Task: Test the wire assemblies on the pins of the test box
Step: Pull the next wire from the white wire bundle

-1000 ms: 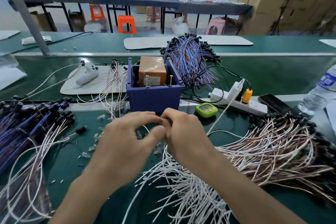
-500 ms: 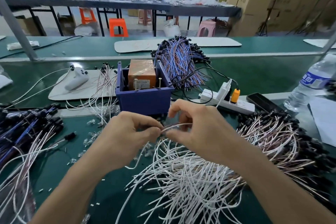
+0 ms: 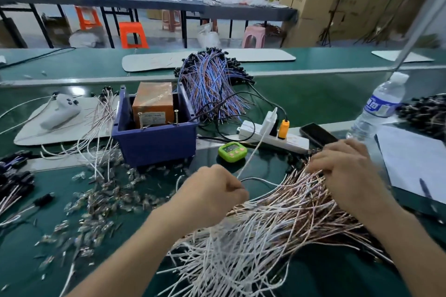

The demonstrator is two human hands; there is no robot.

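Observation:
The test box is a blue bin (image 3: 154, 144) with an orange block (image 3: 153, 103) inside and two upright metal pins (image 3: 176, 117) at its front rim. A big pile of white and brown wire assemblies (image 3: 277, 224) lies on the green table at the lower right. My left hand (image 3: 212, 190) is curled, pinching the end of one white wire (image 3: 255, 179) that loops toward the pile. My right hand (image 3: 342, 166) rests on the far end of the pile, fingers bent down into the wires; what they hold is hidden.
A green timer (image 3: 233, 151), a white power strip (image 3: 272, 135), a black phone (image 3: 318, 134) and a water bottle (image 3: 379, 108) sit right of the bin. Blue-purple wires (image 3: 212, 84) lie behind it. Clear caps (image 3: 101, 200) litter the left; paper with a pen (image 3: 415, 164) lies right.
My hands have parted: the right hand moved right onto the far end of the pile, while the left stays near the middle, still pinching a white wire. The view has turned right.

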